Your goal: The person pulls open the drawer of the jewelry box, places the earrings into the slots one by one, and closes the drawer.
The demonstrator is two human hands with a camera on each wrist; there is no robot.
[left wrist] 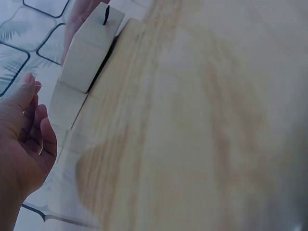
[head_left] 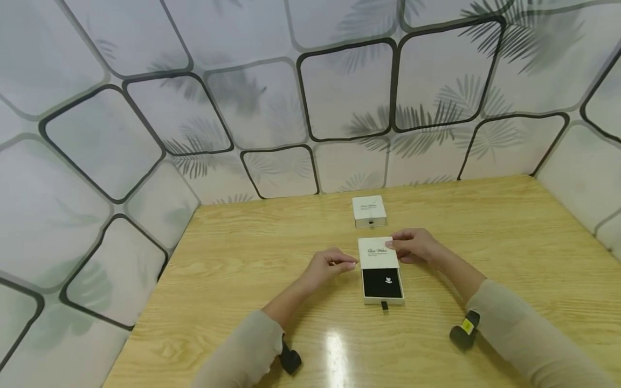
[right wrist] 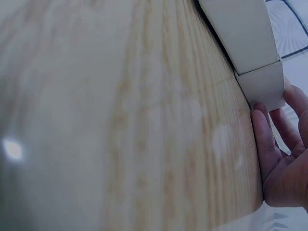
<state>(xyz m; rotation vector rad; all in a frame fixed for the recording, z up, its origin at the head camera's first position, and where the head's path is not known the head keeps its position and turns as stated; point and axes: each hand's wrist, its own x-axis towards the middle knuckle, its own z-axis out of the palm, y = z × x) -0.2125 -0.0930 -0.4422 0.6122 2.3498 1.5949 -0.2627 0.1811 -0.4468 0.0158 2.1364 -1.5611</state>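
1. I cannot make out what the small pale piece point(head_left: 388, 279) on the dark lining is, and both wrist views are blurred.
2. The open box point(head_left: 380, 269) is a white drawer box with script on its sleeve and its drawer pulled toward me.
3. I count two boxes; the closed box point(head_left: 370, 210) lies beyond the open one on the table point(head_left: 509, 242).
4. My right hand point(head_left: 412, 245) holds the sleeve's far corner, fingers curled on it.
5. My left hand point(head_left: 327, 267), just left of that box, pinches something thin; I cannot tell what.
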